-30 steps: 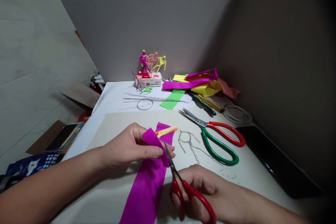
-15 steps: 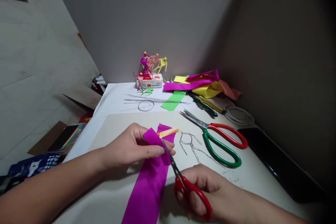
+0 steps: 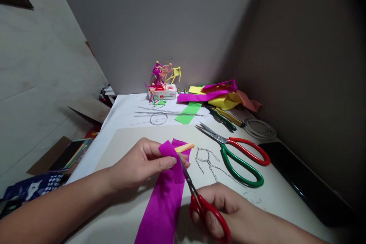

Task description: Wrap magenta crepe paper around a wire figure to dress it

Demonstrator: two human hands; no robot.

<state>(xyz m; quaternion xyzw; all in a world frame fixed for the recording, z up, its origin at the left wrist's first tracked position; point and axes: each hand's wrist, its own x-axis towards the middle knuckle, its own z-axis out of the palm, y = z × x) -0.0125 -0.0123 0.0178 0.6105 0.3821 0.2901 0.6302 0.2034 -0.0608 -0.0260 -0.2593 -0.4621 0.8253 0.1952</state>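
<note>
Left hand [image 3: 147,160]: pinched a short purple piece [image 3: 178,171] between thumb and fingers, above the bench [image 3: 120,112]. Piece was matte, vivid, straight-edged, set slantwise. Right hand [image 3: 228,209]: gripped red-handled scissors [image 3: 201,201], blades narrow and dark, nearly together, tips against the piece. Beneath lay a long purple strip [image 3: 162,209], same hue, faintly rumpled, running out of the near edge of view; whether it joined the piece could not be told. Pale orange strip [image 3: 185,147], slim, rested over its far end. Twisted-wire figure [image 3: 208,160], grey, lay just beside.
</note>
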